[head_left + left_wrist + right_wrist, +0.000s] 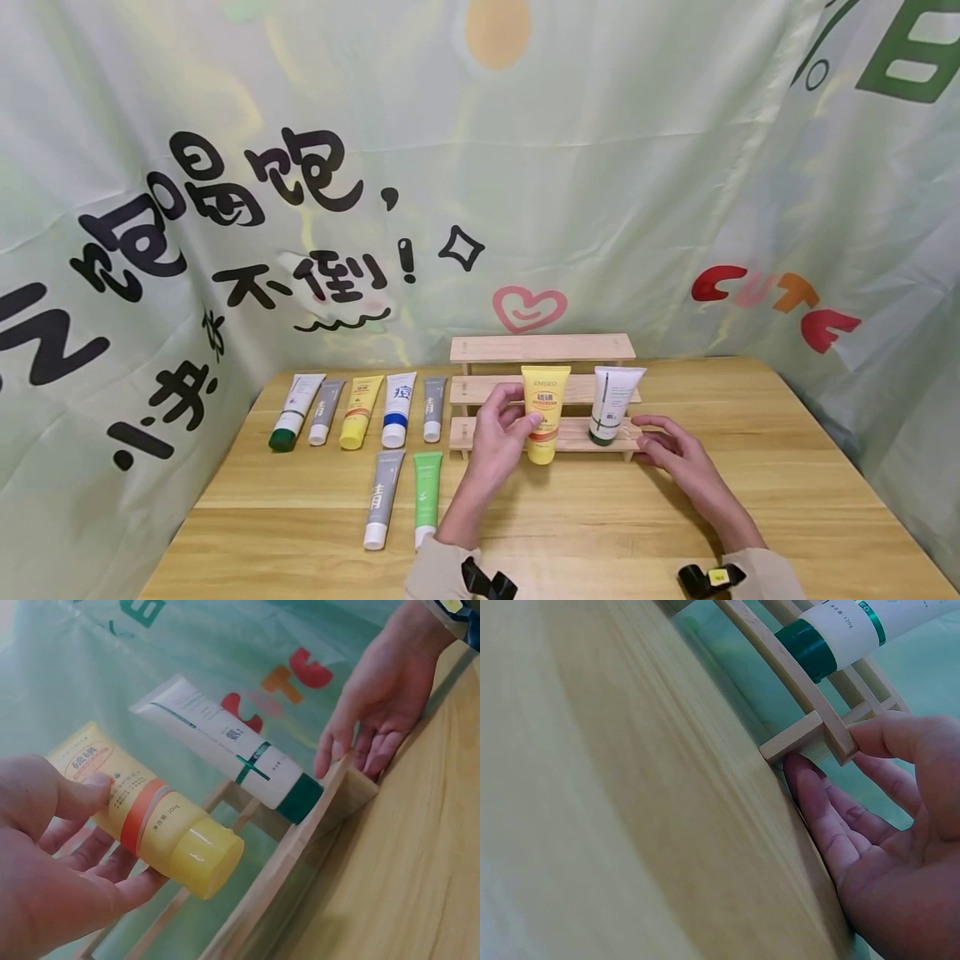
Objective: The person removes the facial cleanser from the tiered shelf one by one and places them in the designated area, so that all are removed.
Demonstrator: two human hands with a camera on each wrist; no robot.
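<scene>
My left hand [498,437] holds a yellow squeeze tube [546,412] with its cap down, thumb across the front and fingers behind. In the left wrist view the yellow cap [206,859] hangs in front of the wooden tiered rack [262,889]. A white tube with a dark green cap [613,404] stands cap down on the rack's lowest step, leaning back. At the rack's right end, my right hand [678,458] grips the corner of that step. The right wrist view shows one finger on the plank's end and others by the leg [795,736].
Left of the rack lie several tubes: white with a green cap [296,412], grey [326,412], yellow [362,412], white with a blue cap [397,408] and small grey [433,408]. Nearer lie another grey tube [384,500] and a green tube [427,496]. A printed curtain [600,208] encloses the table.
</scene>
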